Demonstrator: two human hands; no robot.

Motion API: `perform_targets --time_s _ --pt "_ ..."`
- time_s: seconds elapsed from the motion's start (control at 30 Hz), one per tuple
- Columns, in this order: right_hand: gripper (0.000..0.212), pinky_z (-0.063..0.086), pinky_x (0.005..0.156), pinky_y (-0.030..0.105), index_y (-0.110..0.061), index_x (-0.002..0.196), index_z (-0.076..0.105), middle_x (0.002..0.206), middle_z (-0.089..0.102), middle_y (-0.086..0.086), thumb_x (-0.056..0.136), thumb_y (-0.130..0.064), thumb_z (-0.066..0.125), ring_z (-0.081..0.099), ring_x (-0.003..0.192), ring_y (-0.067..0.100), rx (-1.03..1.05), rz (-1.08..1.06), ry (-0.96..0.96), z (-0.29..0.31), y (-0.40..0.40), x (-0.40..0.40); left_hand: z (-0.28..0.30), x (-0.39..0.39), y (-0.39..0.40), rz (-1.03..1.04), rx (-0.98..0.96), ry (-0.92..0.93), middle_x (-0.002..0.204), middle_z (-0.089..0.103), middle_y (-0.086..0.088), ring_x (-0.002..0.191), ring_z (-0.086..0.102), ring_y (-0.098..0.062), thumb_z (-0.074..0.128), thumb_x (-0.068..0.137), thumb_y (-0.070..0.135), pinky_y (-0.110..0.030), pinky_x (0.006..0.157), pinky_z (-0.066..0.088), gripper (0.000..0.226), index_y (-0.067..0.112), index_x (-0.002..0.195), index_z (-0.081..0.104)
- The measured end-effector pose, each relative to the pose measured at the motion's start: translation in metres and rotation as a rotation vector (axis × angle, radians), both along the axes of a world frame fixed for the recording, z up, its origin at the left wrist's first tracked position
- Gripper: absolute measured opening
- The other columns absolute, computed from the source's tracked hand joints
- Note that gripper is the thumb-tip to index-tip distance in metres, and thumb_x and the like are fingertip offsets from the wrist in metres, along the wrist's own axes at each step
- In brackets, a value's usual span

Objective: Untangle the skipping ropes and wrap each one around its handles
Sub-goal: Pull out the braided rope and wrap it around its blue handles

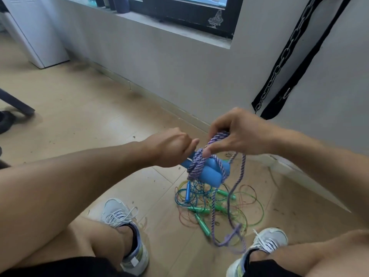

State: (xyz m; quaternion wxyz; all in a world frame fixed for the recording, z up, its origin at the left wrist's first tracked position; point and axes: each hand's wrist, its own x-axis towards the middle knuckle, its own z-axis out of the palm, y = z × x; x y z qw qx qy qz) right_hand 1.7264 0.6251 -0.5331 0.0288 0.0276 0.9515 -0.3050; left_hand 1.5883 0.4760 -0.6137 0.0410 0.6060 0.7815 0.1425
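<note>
1. While the left hand point(172, 148) curls round one end of the blue foam handles point(209, 172), it holds the pair side by side in the air above the floor point(79, 108).
2. Just right of that hand, several turns of the purple braided rope point(196, 163) are wound round the handles, and one more strand crosses them nearer their free ends.
3. Further right, the right hand point(237, 134) pinches a loop of the same rope between thumb and curled fingers, just above the handles.
4. From that hand the loose length of purple rope hangs down to the floor, ending in a slack heap (blurred there) between the two shoes.
5. Under the handles, a tangle of thin cords point(219, 204) in green, blue and pinkish tones lies on the floor, with a small blue handle point(187, 193) at its left and several green handles point(202, 224) through its middle.
6. A grey-white left shoe point(121, 220) sits left of the tangle and a matching right shoe point(267, 242) sits to its right.
7. At the far right, black straps with a chain point(279, 62) hang against the wall.
</note>
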Motion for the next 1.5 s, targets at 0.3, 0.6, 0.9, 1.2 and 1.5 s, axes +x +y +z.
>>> perform_targets --time_s 0.3,0.6,0.9,1.2,1.5 --pt "0.022 0.046 0.049 0.022 -0.017 0.092 0.074 0.073 0.067 0.0 0.073 -0.027 0.075 0.055 0.055 0.012 -0.907 -0.191 -0.011 -0.029 0.036 -0.004 0.027 0.023 0.005 -0.021 0.374 -0.247 0.045 0.038 0.006 0.041 0.037 -0.014 0.033 0.106 0.025 -0.015 0.044 0.025 0.053 0.02 0.053 0.04" --pt "0.037 0.04 0.044 0.017 -0.018 0.063 0.072 0.06 0.059 -0.004 0.089 0.003 0.056 0.051 0.048 0.006 -1.197 -0.252 -0.105 -0.054 0.004 -0.009 0.037 0.019 0.001 0.21 0.568 -0.307 0.044 0.046 0.004 0.039 0.046 -0.01 0.034 0.109 0.023 -0.011 0.043 0.027 0.06 0.017 0.051 0.049" --pt "0.036 0.033 0.046 0.022 -0.014 0.115 0.07 0.063 0.05 -0.001 0.107 -0.037 0.045 0.04 0.05 0.012 -0.443 -0.315 -0.035 -0.069 -0.049 -0.021 0.023 -0.024 0.0 0.718 0.43 -0.327 0.087 0.065 -0.024 0.082 0.063 -0.036 0.028 0.108 0.031 -0.038 0.069 0.047 0.049 0.001 0.082 0.057" --pt "0.038 0.029 0.046 0.019 -0.019 0.074 0.062 0.055 0.052 -0.009 0.099 -0.048 0.057 0.042 0.048 0.006 0.015 -0.154 0.144 -0.033 -0.035 -0.011 0.004 -0.025 -0.009 0.501 0.07 0.073 0.066 0.057 -0.012 0.057 0.052 -0.032 0.027 0.108 0.038 -0.033 0.053 0.036 0.053 0.015 0.067 0.052" --pt "0.048 0.037 0.054 0.026 -0.013 0.081 0.069 0.064 0.057 0.011 0.08 -0.06 0.059 0.044 0.058 0.009 -0.161 -0.169 0.253 -0.032 0.027 -0.015 0.025 -0.002 0.001 0.02 0.333 -0.019 0.043 0.029 0.008 0.037 0.032 -0.011 0.031 0.105 0.029 -0.028 0.051 0.02 0.05 0.027 0.055 0.027"
